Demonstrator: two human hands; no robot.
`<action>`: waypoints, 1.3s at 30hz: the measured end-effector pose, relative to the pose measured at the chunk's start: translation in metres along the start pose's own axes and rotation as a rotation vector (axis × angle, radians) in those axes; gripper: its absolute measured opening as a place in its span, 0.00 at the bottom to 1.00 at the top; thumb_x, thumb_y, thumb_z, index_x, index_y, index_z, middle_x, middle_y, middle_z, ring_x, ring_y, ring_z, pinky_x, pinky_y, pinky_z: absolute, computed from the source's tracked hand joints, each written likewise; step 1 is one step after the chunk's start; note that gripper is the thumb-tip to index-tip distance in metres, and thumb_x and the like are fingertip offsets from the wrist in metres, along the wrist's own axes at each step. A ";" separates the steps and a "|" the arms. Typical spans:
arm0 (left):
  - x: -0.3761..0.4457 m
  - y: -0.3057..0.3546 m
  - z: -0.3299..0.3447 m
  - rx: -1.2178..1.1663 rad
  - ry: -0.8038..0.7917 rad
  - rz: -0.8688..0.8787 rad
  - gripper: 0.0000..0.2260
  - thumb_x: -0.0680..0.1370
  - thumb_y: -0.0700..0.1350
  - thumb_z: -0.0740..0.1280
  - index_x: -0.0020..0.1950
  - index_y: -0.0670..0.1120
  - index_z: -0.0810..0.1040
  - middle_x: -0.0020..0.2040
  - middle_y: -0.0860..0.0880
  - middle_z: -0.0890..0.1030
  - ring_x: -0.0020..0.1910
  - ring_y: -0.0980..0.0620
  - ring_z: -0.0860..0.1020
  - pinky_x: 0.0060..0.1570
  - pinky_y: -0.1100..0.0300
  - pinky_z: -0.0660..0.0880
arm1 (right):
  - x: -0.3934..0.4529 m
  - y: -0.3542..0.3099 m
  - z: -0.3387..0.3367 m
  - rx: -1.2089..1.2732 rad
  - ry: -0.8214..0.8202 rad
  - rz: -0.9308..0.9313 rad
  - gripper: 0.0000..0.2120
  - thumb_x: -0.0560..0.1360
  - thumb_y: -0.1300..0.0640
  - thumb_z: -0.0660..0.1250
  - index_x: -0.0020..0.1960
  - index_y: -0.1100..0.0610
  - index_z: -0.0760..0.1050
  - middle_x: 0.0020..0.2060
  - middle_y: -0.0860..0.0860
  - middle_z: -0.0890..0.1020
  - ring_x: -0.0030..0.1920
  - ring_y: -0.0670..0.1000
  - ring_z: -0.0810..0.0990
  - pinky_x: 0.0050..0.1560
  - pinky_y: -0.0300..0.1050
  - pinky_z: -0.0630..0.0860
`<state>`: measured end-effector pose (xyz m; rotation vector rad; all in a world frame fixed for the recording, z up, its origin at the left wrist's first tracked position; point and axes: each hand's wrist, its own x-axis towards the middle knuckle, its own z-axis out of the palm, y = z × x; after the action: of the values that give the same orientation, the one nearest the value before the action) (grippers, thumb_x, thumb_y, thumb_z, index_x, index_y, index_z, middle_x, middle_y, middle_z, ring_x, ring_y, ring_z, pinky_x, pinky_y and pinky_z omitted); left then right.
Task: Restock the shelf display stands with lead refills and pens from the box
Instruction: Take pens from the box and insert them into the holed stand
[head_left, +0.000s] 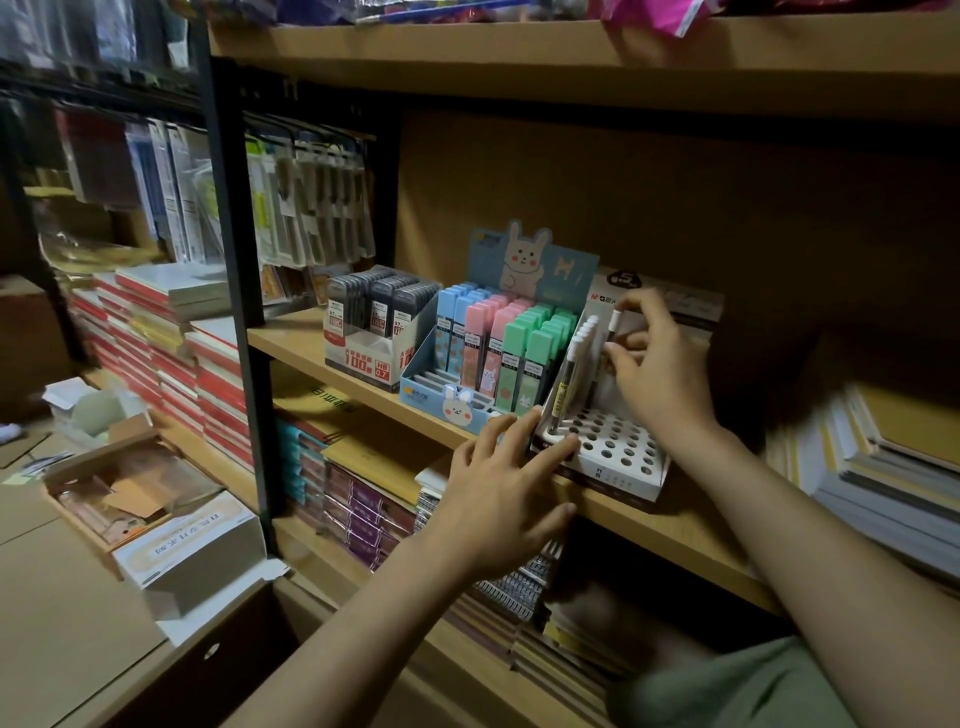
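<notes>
On the floor at far left, an open cardboard box (135, 493) holds jumbled brown and orange packets. On the wooden shelf (301, 340), a red-and-white stand (363, 358) marked "100" and "HB 0.7" holds dark lead refill cases (382, 304). Beside it, a blue bunny-printed stand (457, 405) carries blue, pink and green pastel refill cases (501, 338) in rows. Next stands a white perforated stand (618, 452), printed "HB" on its front, with white-capped pens (574, 358) along its left edge. The left hand (506, 493), fingers straight and spread, presses the stand's front corner. The right hand (657, 364) pinches one white-capped pen (614, 325) upright over the holes.
</notes>
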<state>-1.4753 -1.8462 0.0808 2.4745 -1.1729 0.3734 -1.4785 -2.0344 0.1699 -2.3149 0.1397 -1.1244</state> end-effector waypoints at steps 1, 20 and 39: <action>0.000 0.000 0.000 0.001 -0.004 -0.002 0.29 0.78 0.64 0.57 0.77 0.66 0.49 0.79 0.55 0.43 0.77 0.51 0.40 0.74 0.42 0.46 | -0.001 -0.001 0.001 -0.014 0.007 -0.006 0.20 0.76 0.66 0.68 0.63 0.49 0.71 0.38 0.41 0.73 0.39 0.38 0.75 0.34 0.32 0.74; -0.020 0.009 -0.010 -0.043 -0.008 -0.022 0.32 0.78 0.55 0.64 0.78 0.59 0.51 0.80 0.53 0.45 0.78 0.51 0.42 0.74 0.49 0.44 | -0.047 -0.022 -0.008 0.084 -0.156 0.185 0.34 0.76 0.62 0.69 0.74 0.45 0.56 0.57 0.49 0.75 0.53 0.47 0.78 0.51 0.40 0.79; -0.271 -0.058 0.117 -0.648 -0.415 -1.390 0.10 0.78 0.44 0.67 0.59 0.47 0.75 0.49 0.48 0.79 0.44 0.53 0.79 0.38 0.61 0.78 | -0.300 -0.025 0.179 -0.199 -1.560 0.336 0.14 0.76 0.56 0.69 0.61 0.58 0.76 0.54 0.57 0.81 0.48 0.55 0.83 0.41 0.44 0.82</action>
<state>-1.5878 -1.6788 -0.1425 2.1493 0.4647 -0.7856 -1.5408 -1.8383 -0.1140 -2.5181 0.0244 0.9933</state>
